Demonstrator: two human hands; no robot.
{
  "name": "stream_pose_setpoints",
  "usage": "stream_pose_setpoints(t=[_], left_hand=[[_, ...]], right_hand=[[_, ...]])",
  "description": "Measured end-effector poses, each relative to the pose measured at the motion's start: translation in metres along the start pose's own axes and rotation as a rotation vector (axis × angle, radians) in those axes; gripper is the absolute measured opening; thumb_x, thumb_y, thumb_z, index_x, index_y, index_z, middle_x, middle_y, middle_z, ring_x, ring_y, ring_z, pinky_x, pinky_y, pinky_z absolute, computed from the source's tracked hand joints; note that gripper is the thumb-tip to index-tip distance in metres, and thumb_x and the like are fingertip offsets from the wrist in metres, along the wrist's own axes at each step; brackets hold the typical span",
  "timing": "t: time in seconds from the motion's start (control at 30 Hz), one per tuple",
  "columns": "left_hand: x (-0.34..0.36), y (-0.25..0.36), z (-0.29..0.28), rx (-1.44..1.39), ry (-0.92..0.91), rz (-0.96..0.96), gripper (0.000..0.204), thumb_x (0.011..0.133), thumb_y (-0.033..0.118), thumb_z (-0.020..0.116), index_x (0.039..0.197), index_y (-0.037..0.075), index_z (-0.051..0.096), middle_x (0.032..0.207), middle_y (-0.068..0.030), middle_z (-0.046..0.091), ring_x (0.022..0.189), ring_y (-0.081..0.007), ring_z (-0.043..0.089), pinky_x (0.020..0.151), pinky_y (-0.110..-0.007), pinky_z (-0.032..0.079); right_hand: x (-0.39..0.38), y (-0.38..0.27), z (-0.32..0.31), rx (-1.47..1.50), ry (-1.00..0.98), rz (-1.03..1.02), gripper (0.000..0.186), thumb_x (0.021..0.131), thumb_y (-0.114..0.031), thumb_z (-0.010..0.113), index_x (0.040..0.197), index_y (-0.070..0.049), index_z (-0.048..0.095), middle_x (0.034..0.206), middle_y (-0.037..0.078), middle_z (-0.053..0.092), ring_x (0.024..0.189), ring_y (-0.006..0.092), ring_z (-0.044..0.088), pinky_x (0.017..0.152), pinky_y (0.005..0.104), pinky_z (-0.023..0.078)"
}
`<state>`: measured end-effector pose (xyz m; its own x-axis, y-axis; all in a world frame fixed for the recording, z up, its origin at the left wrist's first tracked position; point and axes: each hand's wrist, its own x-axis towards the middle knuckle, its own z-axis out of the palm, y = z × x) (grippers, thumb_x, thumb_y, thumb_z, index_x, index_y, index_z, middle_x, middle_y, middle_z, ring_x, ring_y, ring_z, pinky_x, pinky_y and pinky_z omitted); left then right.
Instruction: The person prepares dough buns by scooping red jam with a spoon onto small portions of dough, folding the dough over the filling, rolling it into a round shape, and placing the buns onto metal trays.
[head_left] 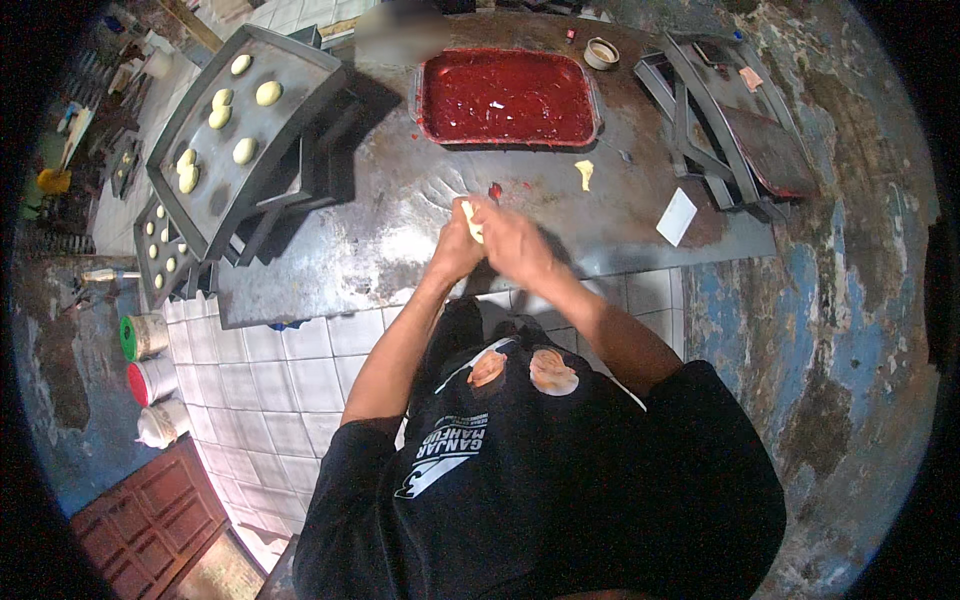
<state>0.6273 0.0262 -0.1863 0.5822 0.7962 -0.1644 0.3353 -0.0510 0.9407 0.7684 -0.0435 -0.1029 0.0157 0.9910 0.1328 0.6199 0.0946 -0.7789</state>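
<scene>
My left hand [455, 245] and my right hand [515, 245] meet over the middle of the metal table [340, 260], fingers closed around a piece of pale yellow dough [473, 222]; the fingers partly hide it. Just beyond them lie a red smear of filling [494, 190] and some whitish streaks. Farther back sits a rectangular pan [592, 100] holding glossy red filling. A loose yellow scrap of dough [585, 175] lies to the right of my hands.
Stacked trays [300, 80] with several dough balls stand at the left, more trays [750, 140] at the right. A white card [676, 216] and small cup [601, 54] are on the table. Lidded buckets [150, 382] stand low left.
</scene>
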Motion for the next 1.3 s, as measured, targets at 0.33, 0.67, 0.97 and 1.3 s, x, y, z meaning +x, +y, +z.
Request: stream_pose_setpoints(t=[0.33, 0.67, 0.97, 1.3], left_hand=[[-0.086, 0.101, 0.032, -0.704, 0.198, -0.15, 0.033, 0.094, 0.029, 0.072, 0.112, 0.001, 0.067, 0.095, -0.0043, 0.068, 0.077, -0.012, 0.061, 0.069, -0.029, 0.049], [-0.154, 0.102, -0.042, 0.131, 0.277, 0.128, 0.055, 0.09, 0.018, 0.072, 0.142, 0.007, 0.057, 0.102, -0.0125, 0.073, 0.092, -0.0211, 0.069, 0.089, -0.034, 0.052], [-0.164, 0.106, -0.151, -0.604, 0.365, 0.035, 0.071, 0.104, 0.062, 0.032, 0.148, 0.009, 0.05, 0.158, -0.0077, 0.039, 0.143, -0.0188, 0.036, 0.118, -0.035, 0.025], [-0.151, 0.028, -0.35, -0.838, 0.849, 0.154, 0.054, 0.108, 0.03, 0.048, 0.151, -0.002, 0.04, 0.142, -0.0157, 0.056, 0.116, -0.0175, 0.06, 0.099, -0.03, 0.047]], right_hand=[[-0.084, -0.031, -0.013, 0.07, 0.356, 0.018, 0.036, 0.091, -0.006, 0.063, 0.125, 0.0, 0.056, 0.105, 0.012, 0.069, 0.103, 0.0245, 0.063, 0.093, 0.0391, 0.05], [-0.043, -0.064, -0.007, 0.564, -0.284, -0.063, 0.021, 0.093, -0.009, 0.066, 0.11, 0.002, 0.068, 0.104, 0.007, 0.071, 0.095, 0.0168, 0.067, 0.087, 0.0327, 0.052], [0.021, -0.157, 0.107, 0.23, 0.257, -0.619, 0.048, 0.094, -0.028, 0.07, 0.13, 0.002, 0.056, 0.114, 0.015, 0.065, 0.108, 0.0268, 0.064, 0.099, 0.0349, 0.048], [0.236, -0.263, 0.249, 0.943, -0.805, 0.285, 0.029, 0.1, -0.024, 0.062, 0.114, 0.0, 0.063, 0.101, 0.005, 0.069, 0.091, 0.0125, 0.065, 0.078, 0.031, 0.052]])
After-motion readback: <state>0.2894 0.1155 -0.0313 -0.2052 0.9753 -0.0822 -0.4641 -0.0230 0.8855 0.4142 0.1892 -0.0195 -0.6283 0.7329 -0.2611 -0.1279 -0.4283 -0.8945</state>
